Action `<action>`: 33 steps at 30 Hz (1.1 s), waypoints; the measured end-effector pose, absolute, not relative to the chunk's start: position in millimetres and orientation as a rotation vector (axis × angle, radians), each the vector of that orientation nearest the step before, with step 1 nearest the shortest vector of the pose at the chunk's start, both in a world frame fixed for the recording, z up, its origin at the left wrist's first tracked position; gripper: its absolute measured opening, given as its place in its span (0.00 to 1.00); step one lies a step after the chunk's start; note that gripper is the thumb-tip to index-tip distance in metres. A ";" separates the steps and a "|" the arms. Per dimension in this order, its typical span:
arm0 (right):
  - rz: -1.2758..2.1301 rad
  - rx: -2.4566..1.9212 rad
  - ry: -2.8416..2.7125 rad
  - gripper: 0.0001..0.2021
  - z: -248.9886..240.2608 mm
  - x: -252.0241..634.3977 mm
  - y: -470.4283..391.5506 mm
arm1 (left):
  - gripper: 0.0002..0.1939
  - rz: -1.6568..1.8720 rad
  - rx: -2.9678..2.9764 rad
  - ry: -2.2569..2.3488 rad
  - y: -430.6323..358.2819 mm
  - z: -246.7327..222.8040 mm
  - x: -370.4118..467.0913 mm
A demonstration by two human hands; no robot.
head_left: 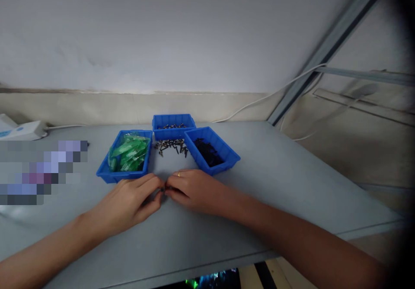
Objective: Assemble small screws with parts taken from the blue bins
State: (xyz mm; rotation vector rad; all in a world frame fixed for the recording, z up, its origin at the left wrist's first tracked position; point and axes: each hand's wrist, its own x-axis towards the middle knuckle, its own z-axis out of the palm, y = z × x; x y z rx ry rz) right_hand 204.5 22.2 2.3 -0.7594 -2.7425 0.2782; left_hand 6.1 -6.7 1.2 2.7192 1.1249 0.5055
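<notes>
My left hand [138,196] and my right hand [191,189] meet fingertip to fingertip just above the grey table. Both are closed in a pinch on a small dark piece [163,189], mostly covered by the fingers, so its kind does not show. A ring sits on a right finger. Beyond the hands lies a loose pile of small metal, screw-like parts [171,145]. To the left, a blue bin [108,177] holds green plastic packets [131,152]. On the right, a tilted blue bin [227,165] contains small black pieces [207,150].
A third blue bin [173,120] with more metal parts stands at the back. A white power strip [30,130] lies at the far left. A white cable [249,104] runs along the wall to a metal frame post [298,81]. The table's front edge [201,266] is close to me.
</notes>
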 end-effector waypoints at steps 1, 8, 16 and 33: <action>0.290 -0.768 -2.731 0.07 2.5 205.4 21.9 | 0.08 0.517 2.727 1.145 -6.8 0.6 5.4; 0.387 -0.795 -2.683 0.09 6.4 208.2 20.7 | 0.10 0.475 2.839 1.190 -4.0 -4.1 3.0; 0.356 -0.842 -2.686 0.07 7.2 206.8 21.6 | 0.13 0.409 2.886 1.184 -2.4 -4.0 4.4; 0.335 -0.711 -2.763 0.08 -1.5 204.9 22.5 | 0.14 0.496 2.919 1.011 -6.5 -2.2 6.1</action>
